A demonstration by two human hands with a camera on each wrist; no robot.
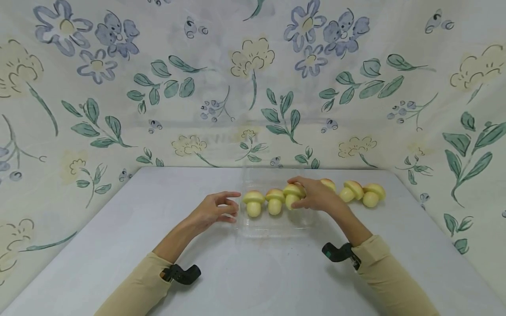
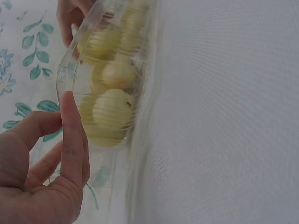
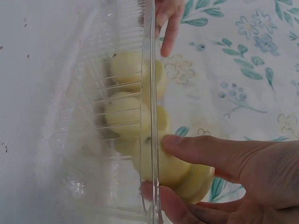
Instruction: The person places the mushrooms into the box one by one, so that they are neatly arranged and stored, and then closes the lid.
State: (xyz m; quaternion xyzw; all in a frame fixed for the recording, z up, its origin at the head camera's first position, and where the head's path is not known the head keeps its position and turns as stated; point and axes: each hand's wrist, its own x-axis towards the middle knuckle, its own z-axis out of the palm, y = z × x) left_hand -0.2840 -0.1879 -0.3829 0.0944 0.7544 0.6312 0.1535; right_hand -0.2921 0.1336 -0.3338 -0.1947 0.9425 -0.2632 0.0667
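Note:
A clear plastic box (image 1: 272, 232) stands open mid-table. Two pale yellow mushroom-shaped pieces, a left one (image 1: 253, 202) and a middle one (image 1: 274, 201), sit side by side in it, stems toward me. My right hand (image 1: 316, 193) grips a third mushroom-shaped piece (image 1: 293, 193) at the right end of this row, thumb on its near side and fingers over the cap. In the right wrist view that piece (image 3: 159, 161) shows partly through the ribbed wall. My left hand (image 1: 215, 210) is at the box's left side, fingertips (image 2: 68, 100) right at the rim, fingers loosely bent.
Right of the box lie more mushroom-shaped pieces: one (image 1: 328, 184) partly behind my right hand, one tilted (image 1: 352, 190) and one at the far right (image 1: 373, 195). A flowered cloth (image 1: 253, 87) hangs behind the white table (image 1: 253, 272). Each sleeve carries a black wrist device.

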